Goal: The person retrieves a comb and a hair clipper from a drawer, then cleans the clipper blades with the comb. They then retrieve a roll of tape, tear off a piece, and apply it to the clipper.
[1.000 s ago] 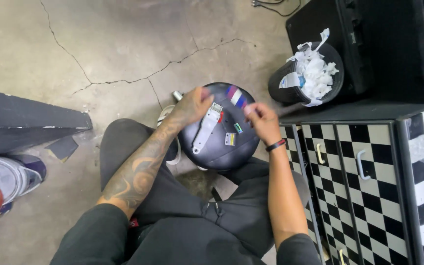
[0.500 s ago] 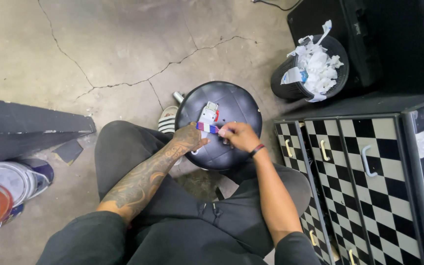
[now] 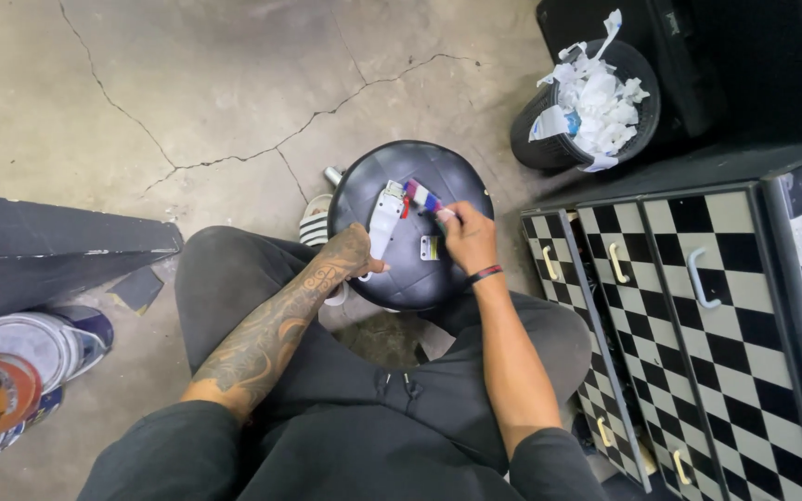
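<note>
I see the left hand [image 3: 350, 255] pinning a white strip [image 3: 385, 219] on the black stool [image 3: 438, 278]; the right hand [image 3: 468, 239] pinches a striped sticker [image 3: 422, 198].

Cracked concrete floor [image 3: 234, 83]; checkered drawer cabinet [image 3: 717, 353].

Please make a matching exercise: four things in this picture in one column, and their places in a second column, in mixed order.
Things:
1. waste bin
2. round black stool seat
3. checkered drawer cabinet
4. paint cans

Places:
A. lower left edge
B. right side, beside the right arm
C. upper right, full of crumpled paper
D. centre, under both hands

Pairs: 1-C, 2-D, 3-B, 4-A
</note>
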